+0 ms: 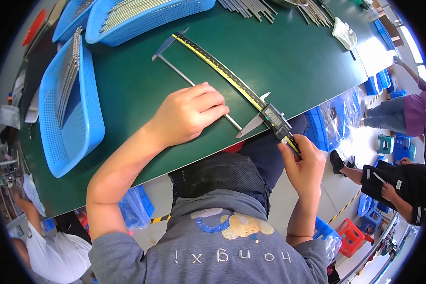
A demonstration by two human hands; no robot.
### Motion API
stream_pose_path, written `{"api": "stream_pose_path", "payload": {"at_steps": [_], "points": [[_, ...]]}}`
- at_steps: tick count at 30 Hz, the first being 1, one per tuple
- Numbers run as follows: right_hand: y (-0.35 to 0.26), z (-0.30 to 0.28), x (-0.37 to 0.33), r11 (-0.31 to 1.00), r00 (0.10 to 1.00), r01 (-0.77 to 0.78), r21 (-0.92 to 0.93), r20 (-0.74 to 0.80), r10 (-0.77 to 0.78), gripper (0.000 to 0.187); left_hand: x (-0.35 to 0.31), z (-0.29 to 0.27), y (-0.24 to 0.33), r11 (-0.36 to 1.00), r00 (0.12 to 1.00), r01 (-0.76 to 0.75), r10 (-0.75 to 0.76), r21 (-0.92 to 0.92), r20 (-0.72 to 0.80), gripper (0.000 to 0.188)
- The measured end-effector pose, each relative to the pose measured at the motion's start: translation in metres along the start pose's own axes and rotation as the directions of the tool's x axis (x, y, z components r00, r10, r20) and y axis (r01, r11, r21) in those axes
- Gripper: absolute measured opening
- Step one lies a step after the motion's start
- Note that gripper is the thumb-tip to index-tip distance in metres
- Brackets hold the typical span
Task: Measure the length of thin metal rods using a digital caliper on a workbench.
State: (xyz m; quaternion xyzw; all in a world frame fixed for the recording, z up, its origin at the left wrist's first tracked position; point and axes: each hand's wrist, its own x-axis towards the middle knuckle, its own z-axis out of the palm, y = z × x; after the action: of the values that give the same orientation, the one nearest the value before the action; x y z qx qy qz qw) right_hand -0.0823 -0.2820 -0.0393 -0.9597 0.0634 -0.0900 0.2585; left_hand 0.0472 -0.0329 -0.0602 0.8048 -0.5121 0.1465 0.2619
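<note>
A long digital caliper [222, 70] with a yellow-marked scale lies slantwise over the green table, its jaws opened wide. Between those jaws runs a thin metal rod [175, 70], one end by the far jaw and the other by the sliding jaw near the display. My left hand [194, 111] is closed around the middle of the rod, fingers curled over it. My right hand [304, 163] grips the caliper's near end, just past the display, with the thumb on top. That end reaches over the table's front edge.
On the left stands a blue basket [93, 111] with several metal rods leaning in it. Another blue basket [151, 22] of rods sits at the back. Loose rods [251, 8] and a white glove [344, 34] lie along the far side. Other people are at both sides.
</note>
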Motion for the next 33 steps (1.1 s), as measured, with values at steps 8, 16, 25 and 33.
{"api": "stream_pose_path", "payload": {"at_steps": [8,16,25,33], "points": [[0.0013,0.0030,0.0008,1.000,1.000,0.012,-0.028,-0.028,-0.013,0.031,0.0001,-0.0009,0.0001,1.000,1.000,0.000,0.000,-0.007,-0.015,0.022],[-0.0029,0.0031,0.0035,0.998,0.998,0.031,-0.057,-0.044,-0.033,0.033,0.0043,-0.0071,-0.0003,0.999,0.999,0.020,-0.021,-0.025,-0.032,0.030],[-0.0070,0.0003,0.0053,0.996,0.999,0.038,-0.079,-0.034,-0.041,0.039,0.0035,-0.0098,-0.0017,0.999,0.999,0.036,-0.036,-0.019,-0.011,0.032],[-0.0060,0.0038,0.0030,0.997,0.998,0.050,-0.065,-0.038,-0.053,0.041,0.0026,-0.0104,-0.0008,0.998,0.998,0.053,-0.054,-0.018,-0.015,0.030]]}}
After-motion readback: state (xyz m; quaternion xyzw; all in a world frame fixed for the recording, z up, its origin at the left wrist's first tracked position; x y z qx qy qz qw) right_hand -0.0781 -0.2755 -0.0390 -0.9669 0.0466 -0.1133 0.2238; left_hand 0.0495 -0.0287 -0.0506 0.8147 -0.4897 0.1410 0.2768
